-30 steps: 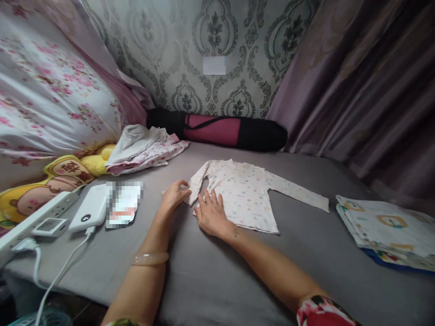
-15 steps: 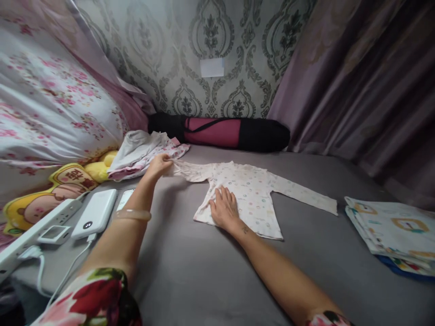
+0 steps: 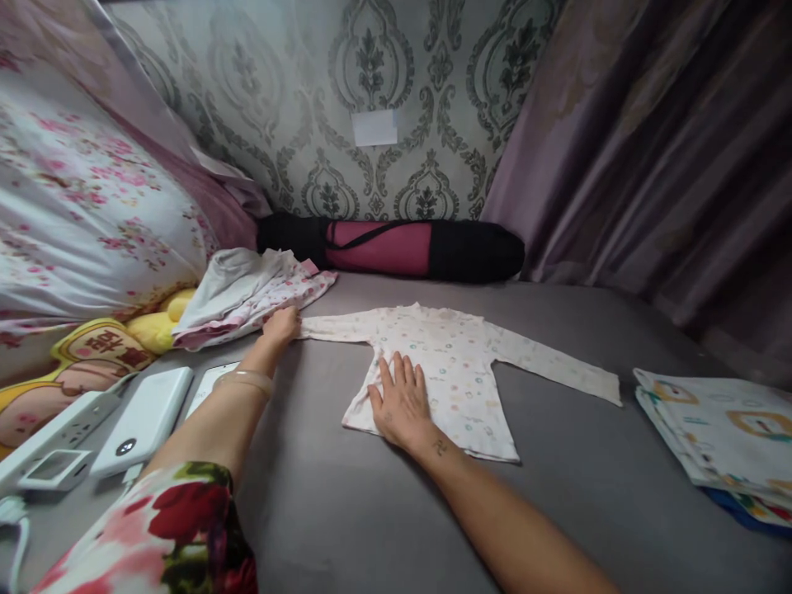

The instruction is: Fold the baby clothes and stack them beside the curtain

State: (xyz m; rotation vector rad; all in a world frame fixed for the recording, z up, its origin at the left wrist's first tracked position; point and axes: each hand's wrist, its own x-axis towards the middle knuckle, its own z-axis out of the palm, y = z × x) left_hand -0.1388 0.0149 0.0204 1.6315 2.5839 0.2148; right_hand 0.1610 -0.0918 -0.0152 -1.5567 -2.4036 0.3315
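A small white long-sleeved shirt (image 3: pixel 458 371) with a faint coloured print lies spread on the grey bed sheet (image 3: pixel 346 520). Its right-hand sleeve reaches out straight towards the folded cloths. My left hand (image 3: pixel 283 325) is closed on the cuff end of the other sleeve, which is stretched out to the left and lies nearly flat. On the lower left part of the shirt's body my right hand (image 3: pixel 402 404) rests palm down, its fingers spread.
Crumpled white and pink clothes (image 3: pixel 247 293) lie just beyond my left hand. Nearby are a phone (image 3: pixel 214 384), a white power bank (image 3: pixel 145 421), a power strip (image 3: pixel 68 429) and a plush toy (image 3: pixel 92 355). Folded cloths (image 3: pixel 723 429) sit right; a long bag (image 3: pixel 384 247) lies along the wall.
My left hand has come down with the sleeve, which was bunched and lifted and is now straighter and flatter. My right hand stays on the shirt. The view has shifted slightly.
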